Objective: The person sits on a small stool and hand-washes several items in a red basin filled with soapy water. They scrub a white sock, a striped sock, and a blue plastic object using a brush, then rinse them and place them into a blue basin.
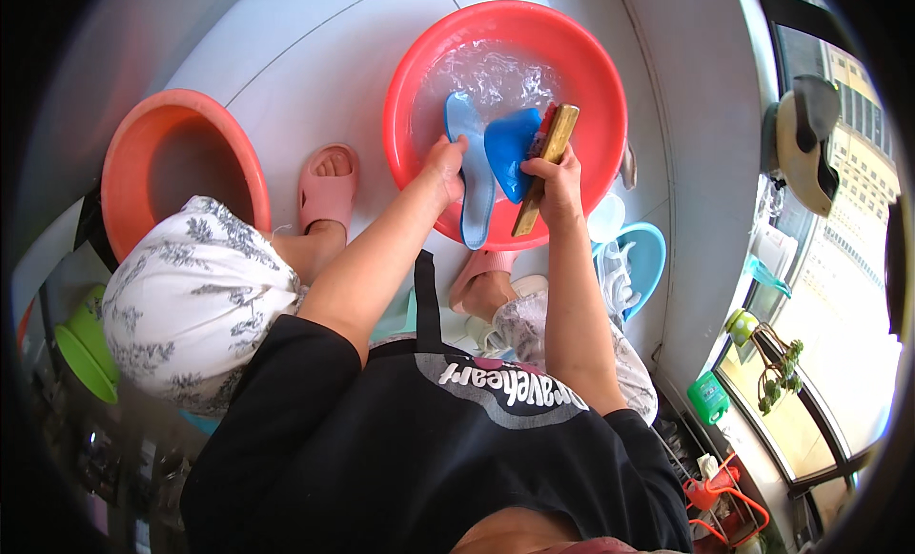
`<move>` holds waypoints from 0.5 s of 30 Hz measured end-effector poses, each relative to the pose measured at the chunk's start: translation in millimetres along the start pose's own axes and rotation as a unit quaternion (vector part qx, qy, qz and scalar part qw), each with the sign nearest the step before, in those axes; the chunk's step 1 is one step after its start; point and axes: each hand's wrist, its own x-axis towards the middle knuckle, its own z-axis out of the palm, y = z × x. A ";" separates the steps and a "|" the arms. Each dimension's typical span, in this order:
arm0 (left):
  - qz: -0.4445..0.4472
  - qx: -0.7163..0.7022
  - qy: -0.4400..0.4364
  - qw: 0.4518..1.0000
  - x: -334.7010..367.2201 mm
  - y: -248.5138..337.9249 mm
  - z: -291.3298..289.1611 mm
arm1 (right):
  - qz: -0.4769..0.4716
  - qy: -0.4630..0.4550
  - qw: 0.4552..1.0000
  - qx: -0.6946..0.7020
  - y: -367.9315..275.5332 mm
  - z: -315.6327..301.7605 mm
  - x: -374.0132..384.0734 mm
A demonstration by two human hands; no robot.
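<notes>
My left hand (446,168) is closed round the edge of a light blue insole (474,173), held upright over a red basin (610,106). In my right hand (558,179) is a scrub brush (547,168) with a long wooden back, its reddish bristles turned toward the insole. Between insole and brush is a bright blue, curved, shiny piece (511,144). The right thumb lies close to its edge; whether the hand also grips it I cannot tell. Cloudy, foamy water (477,63) stands in the basin below.
An orange bucket (253,173) stands at the left. Pink slippers (327,196) are on my feet, close to the basin. A light blue basin (653,268) with white shoes in it stands on the right, beside the wall. A green bottle (708,398) stands by the window.
</notes>
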 end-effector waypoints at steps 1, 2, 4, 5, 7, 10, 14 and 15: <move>-0.016 -0.002 -0.008 1.000 -5.6 -1.1 4.8 | -0.010 -0.021 0.999 0.038 -7.2 -0.7 -8.9; -0.053 -0.047 -0.083 0.994 -12.8 -0.3 5.6 | 0.000 -0.034 0.998 0.054 -15.0 1.0 -20.2; -0.033 -0.088 -0.194 0.977 -35.7 5.7 15.5 | 0.011 -0.042 0.999 0.015 -21.7 5.5 -36.7; -0.024 -0.108 -0.249 0.962 -48.4 8.4 21.1 | 0.016 -0.044 0.999 -0.005 -23.6 7.2 -45.2; -0.011 -0.067 -0.236 0.969 -43.7 9.6 25.3 | 0.044 -0.037 0.996 -0.074 -17.6 8.8 -59.1; 0.037 0.004 -0.178 0.983 -45.7 8.9 32.0 | 0.021 -0.008 0.993 -0.112 -22.9 12.2 -80.0; 0.090 0.032 -0.139 0.986 -67.0 13.6 47.6 | -0.031 0.048 0.986 -0.155 -44.6 -6.9 -99.3; 0.123 0.041 -0.153 0.980 -66.0 14.3 47.8 | -0.074 0.072 0.983 -0.150 -47.8 -12.5 -99.8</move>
